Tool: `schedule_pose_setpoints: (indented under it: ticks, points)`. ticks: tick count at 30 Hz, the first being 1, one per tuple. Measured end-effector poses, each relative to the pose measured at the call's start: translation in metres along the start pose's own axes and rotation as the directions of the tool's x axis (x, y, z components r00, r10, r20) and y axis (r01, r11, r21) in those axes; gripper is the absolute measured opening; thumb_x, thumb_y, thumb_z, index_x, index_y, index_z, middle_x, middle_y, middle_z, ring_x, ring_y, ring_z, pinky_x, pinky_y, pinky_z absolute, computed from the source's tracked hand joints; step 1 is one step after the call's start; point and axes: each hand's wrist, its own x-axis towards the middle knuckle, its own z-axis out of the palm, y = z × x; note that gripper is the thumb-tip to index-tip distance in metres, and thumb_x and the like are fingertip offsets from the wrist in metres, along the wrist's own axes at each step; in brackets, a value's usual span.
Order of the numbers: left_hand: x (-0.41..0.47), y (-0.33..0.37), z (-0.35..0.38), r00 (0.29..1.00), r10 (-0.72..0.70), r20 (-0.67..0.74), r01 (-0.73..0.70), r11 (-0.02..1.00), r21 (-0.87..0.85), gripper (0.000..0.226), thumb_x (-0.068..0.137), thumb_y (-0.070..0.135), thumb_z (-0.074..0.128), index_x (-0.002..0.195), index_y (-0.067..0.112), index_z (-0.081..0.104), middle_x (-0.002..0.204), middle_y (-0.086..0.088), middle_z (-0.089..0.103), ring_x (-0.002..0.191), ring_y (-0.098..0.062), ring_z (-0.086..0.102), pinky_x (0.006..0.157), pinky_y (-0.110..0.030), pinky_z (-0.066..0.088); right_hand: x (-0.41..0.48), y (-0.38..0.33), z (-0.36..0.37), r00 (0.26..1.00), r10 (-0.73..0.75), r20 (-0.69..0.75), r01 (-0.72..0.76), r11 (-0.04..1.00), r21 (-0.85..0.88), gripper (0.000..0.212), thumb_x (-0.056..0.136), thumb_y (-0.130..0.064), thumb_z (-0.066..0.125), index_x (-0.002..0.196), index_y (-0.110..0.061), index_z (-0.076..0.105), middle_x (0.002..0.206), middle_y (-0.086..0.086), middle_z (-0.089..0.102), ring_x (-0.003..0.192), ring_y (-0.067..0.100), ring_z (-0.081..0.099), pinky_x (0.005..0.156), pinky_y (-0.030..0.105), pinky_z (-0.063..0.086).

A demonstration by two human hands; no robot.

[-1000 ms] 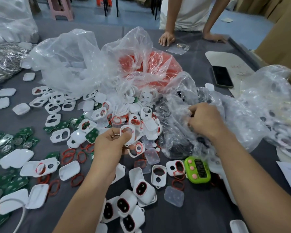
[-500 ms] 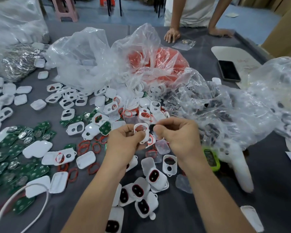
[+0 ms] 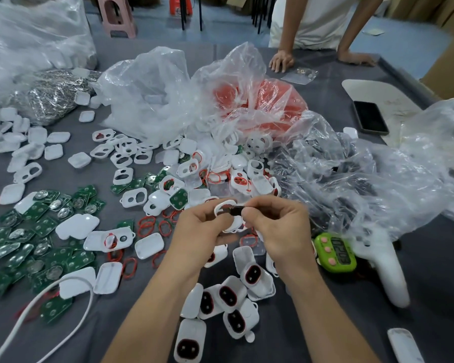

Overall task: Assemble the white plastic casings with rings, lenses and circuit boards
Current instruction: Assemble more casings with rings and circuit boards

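Near the bag [image 3: 236, 66] of red rings [image 3: 278, 100], left fingers [image 3: 194, 217] grip a casing [image 3: 221, 205], right fingers [image 3: 262, 213] pinch a lens [image 3: 235, 209].

Finished casings [image 3: 233, 297] heaped just below my wrists; green timer [image 3: 334, 254] and crumpled bag [image 3: 351, 184] crowd the outer side of my right hand [image 3: 278, 231]. I see bare cloth [image 3: 270, 344] between the forearms.

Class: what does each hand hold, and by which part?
The left hand grips a white casing by its lower half; the right hand pinches a dark lens by its right end.
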Motion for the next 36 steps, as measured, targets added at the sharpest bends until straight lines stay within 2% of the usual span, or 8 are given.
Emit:
schedule_pose_setpoints:
  ticks: [3,8,13,17,24,29,32,36]
  points:
    - [0.001,-0.001,-0.003,0.999,-0.035,-0.028,0.035,0.999,-0.022,0.026,0.095,-0.002,0.064,0.092,0.015,0.083,0.105,-0.025,0.072,0.088,-0.026,0.072,0.066,-0.026,0.060,-0.008,0.002,-0.006,0.977,-0.208,-0.041,0.197,0.963,-0.186,0.019,0.079,-0.005,0.082,0.083,-0.024,0.081,0.080,-0.010,0.077,0.073,0.007,0.073,0.072,0.019,0.057]
    - [-0.002,-0.002,-0.006,0.986,-0.090,0.144,0.102,0.992,-0.078,0.031,0.094,-0.009,0.057,0.100,0.010,0.081,0.095,-0.009,0.077,0.086,-0.015,0.075,0.075,-0.028,0.061,-0.019,0.006,-0.013,0.846,-0.533,0.017,0.486,0.758,-0.435,0.022,0.081,-0.001,0.083,0.093,-0.019,0.080,0.094,-0.018,0.075,0.086,-0.003,0.071,0.079,0.015,0.055]
    - [-0.002,-0.001,-0.007,0.977,-0.076,0.200,0.110,0.981,-0.163,0.029,0.097,-0.009,0.055,0.103,0.005,0.080,0.085,-0.004,0.075,0.074,-0.012,0.073,0.078,-0.033,0.062,-0.025,0.009,-0.014,0.808,-0.589,0.001,0.519,0.712,-0.473,0.022,0.082,-0.001,0.082,0.096,-0.018,0.080,0.094,-0.014,0.076,0.088,0.000,0.072,0.078,0.023,0.059]
    - [-0.003,-0.002,-0.010,0.979,-0.045,0.197,0.085,0.976,-0.199,0.028,0.094,-0.007,0.060,0.103,0.009,0.080,0.108,-0.013,0.077,0.099,-0.023,0.075,0.077,-0.029,0.061,-0.030,0.015,-0.010,0.758,-0.652,-0.036,0.534,0.650,-0.540,0.016,0.084,-0.005,0.078,0.096,-0.016,0.080,0.094,-0.009,0.077,0.086,0.004,0.072,0.076,0.026,0.059]
    - [-0.001,-0.007,-0.010,0.984,0.022,0.176,-0.005,0.995,-0.101,0.035,0.092,-0.012,0.060,0.107,0.012,0.079,0.113,-0.016,0.076,0.107,-0.031,0.073,0.090,-0.036,0.060,-0.033,0.023,0.000,0.800,-0.599,-0.032,0.511,0.708,-0.488,0.014,0.086,-0.014,0.074,0.095,-0.024,0.077,0.091,-0.015,0.075,0.084,-0.003,0.069,0.077,0.015,0.054]
    - [0.001,-0.004,-0.010,0.990,-0.014,0.139,0.039,0.983,-0.177,0.025,0.092,-0.012,0.060,0.110,0.000,0.074,0.109,-0.018,0.076,0.103,-0.029,0.075,0.079,-0.032,0.061,-0.032,0.023,0.000,0.825,-0.562,-0.059,0.462,0.731,-0.503,0.021,0.082,-0.012,0.076,0.097,-0.027,0.076,0.089,-0.015,0.075,0.083,-0.005,0.068,0.079,0.009,0.050]
    - [0.003,-0.006,-0.010,0.994,-0.034,0.101,0.053,0.982,-0.182,0.024,0.091,-0.011,0.062,0.110,-0.002,0.073,0.106,-0.018,0.077,0.099,-0.029,0.075,0.079,-0.033,0.063,-0.034,0.021,0.001,0.830,-0.558,-0.026,0.442,0.685,-0.579,0.018,0.080,-0.009,0.077,0.093,-0.020,0.078,0.088,-0.011,0.076,0.079,0.005,0.068,0.076,0.019,0.053]
    - [0.004,-0.012,-0.003,0.997,-0.035,-0.061,0.034,0.999,-0.021,0.028,0.086,-0.016,0.067,0.096,0.007,0.079,0.094,-0.013,0.079,0.088,-0.026,0.075,0.076,-0.033,0.064,-0.038,0.018,0.010,0.912,-0.404,0.072,0.327,0.609,-0.723,0.009,0.081,-0.015,0.067,0.083,-0.022,0.073,0.074,-0.008,0.069,0.068,0.020,0.059,0.067,0.038,0.052]
